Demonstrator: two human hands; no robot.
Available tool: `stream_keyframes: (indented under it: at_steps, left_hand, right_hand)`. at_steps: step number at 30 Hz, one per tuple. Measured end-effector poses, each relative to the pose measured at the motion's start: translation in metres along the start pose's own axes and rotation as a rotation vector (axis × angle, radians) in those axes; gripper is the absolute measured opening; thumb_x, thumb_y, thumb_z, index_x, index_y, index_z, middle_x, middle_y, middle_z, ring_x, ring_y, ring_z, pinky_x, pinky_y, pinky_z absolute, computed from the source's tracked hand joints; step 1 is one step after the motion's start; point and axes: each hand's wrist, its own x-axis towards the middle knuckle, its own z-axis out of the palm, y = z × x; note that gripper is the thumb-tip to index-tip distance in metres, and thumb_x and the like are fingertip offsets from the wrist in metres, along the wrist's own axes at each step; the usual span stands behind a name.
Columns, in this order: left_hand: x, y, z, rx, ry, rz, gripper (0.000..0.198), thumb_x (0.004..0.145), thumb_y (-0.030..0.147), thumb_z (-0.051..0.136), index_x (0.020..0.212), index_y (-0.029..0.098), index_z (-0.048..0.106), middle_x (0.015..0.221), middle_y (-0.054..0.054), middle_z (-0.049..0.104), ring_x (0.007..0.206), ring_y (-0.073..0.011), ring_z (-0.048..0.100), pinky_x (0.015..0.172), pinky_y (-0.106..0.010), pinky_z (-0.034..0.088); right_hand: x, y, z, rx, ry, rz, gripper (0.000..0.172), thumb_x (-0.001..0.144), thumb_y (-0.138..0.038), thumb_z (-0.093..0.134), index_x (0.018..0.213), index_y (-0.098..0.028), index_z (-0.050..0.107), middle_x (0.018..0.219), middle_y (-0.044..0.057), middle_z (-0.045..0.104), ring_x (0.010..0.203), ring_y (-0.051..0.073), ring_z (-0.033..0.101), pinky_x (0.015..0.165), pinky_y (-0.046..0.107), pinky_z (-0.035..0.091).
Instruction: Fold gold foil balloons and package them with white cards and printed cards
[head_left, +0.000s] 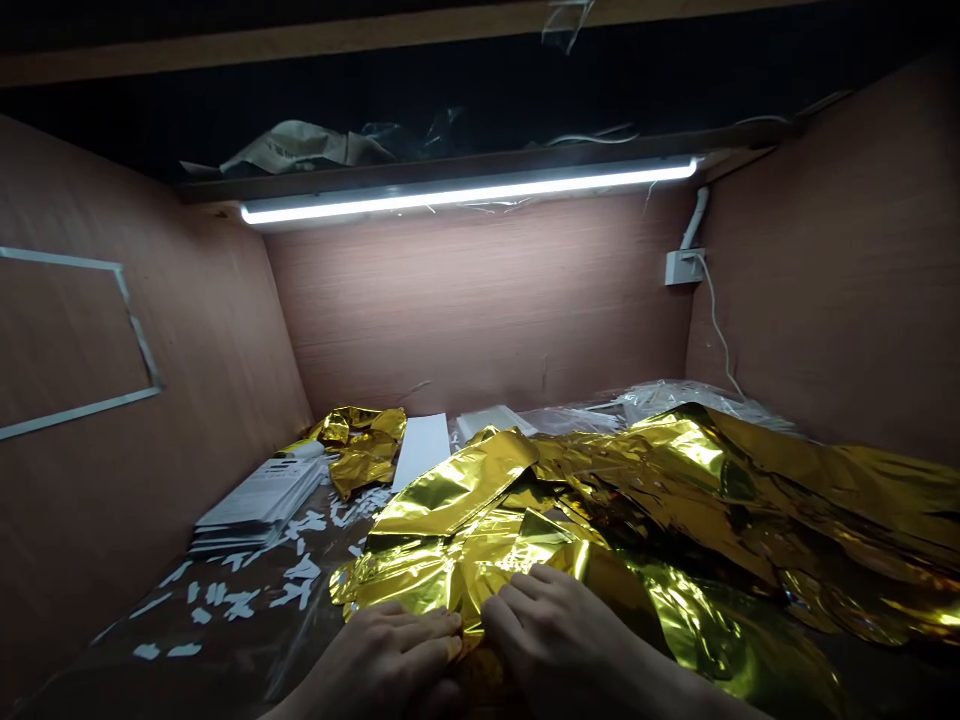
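Observation:
Shiny gold foil (450,500) lies creased in front of me, looking like a flat, uninflated foil balloon. My left hand (390,655) is on its near edge, fingers bent together and gripping the foil. Close beside it on the right, my right hand (559,635) is closed on the same foil, knuckles up. The fingertips and thumbs are mostly hidden, and a narrow strip of foil shows between the hands. A larger heap of gold foil (697,460) spreads to the right, touching the piece I hold.
Stacked white printed cards (259,500) stand at the left, with white paper scraps (240,605) scattered nearby. Behind are crumpled gold foil (367,440), a white card (421,450) and clear plastic bags (667,400). Wooden side walls (825,270) enclose the table under a tube light (472,190).

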Motion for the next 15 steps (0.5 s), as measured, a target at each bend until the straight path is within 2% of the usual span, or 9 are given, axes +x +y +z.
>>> stream_keyframes:
  at_steps: [3, 7, 11, 15]
  left_hand:
    - [-0.001, -0.011, 0.003, -0.007, 0.037, -0.143, 0.022, 0.097, 0.024, 0.050, 0.078, 0.024, 0.062, 0.065, -0.002, 0.069, 0.051, -0.0163, 0.059, 0.050, -0.031, 0.037]
    - [0.004, -0.026, -0.009, -0.081, 0.056, -0.351, 0.011, 0.082, 0.022, 0.065, 0.073, 0.026, 0.070, 0.058, 0.002, 0.067, 0.050, -0.0142, 0.057, 0.054, -0.028, 0.039]
    - [0.002, -0.031, -0.028, -0.127, 0.108, -0.418, 0.006, 0.075, 0.020, 0.069, 0.078, 0.025, 0.070, 0.072, 0.003, 0.073, 0.067, -0.0169, 0.066, 0.063, -0.027, 0.047]
    - [-0.008, -0.031, -0.033, -0.157, 0.172, -0.382, 0.031, 0.073, 0.020, 0.071, 0.104, 0.027, 0.070, 0.092, 0.000, 0.076, 0.083, -0.0206, 0.070, 0.077, -0.029, 0.053]
  right_hand:
    - [0.009, 0.005, -0.014, 0.010, 0.000, -0.029, 0.006, 0.093, -0.013, 0.055, 0.089, -0.018, 0.057, 0.080, 0.002, 0.065, 0.064, 0.017, 0.053, 0.060, 0.034, 0.031]
    - [0.013, 0.022, -0.026, -0.003, -0.027, -0.035, 0.010, 0.095, -0.009, 0.053, 0.095, -0.017, 0.059, 0.079, 0.002, 0.067, 0.064, 0.016, 0.054, 0.061, 0.033, 0.031]
    - [-0.001, 0.053, -0.037, 0.047, -0.083, 0.073, 0.014, 0.092, -0.009, 0.056, 0.085, -0.018, 0.063, 0.074, 0.002, 0.066, 0.063, 0.015, 0.054, 0.060, 0.032, 0.031]
    - [-0.018, 0.081, -0.050, 0.215, -0.054, 0.185, 0.024, 0.097, -0.015, 0.055, 0.078, -0.018, 0.069, 0.072, 0.001, 0.064, 0.064, 0.013, 0.052, 0.062, 0.028, 0.034]
